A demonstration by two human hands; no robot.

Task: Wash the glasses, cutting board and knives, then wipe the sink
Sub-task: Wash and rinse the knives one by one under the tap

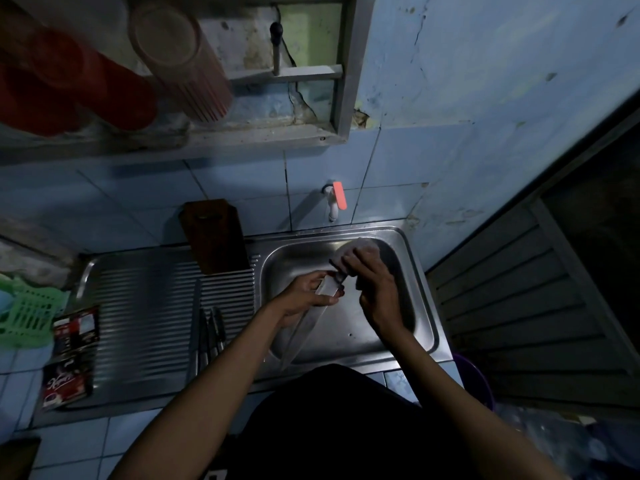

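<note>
Over the sink, I see left hand gripping a knife, right hand clutching a sponge against its handle.

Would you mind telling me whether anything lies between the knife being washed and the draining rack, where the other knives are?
Nothing visible does. The left hand holds the long steel knife over the sink, beside the ribbed draining rack; dark-handled knives lie there.

Bare forearms, no sleeves in view, left hand, right hand, black garment on torso
</note>
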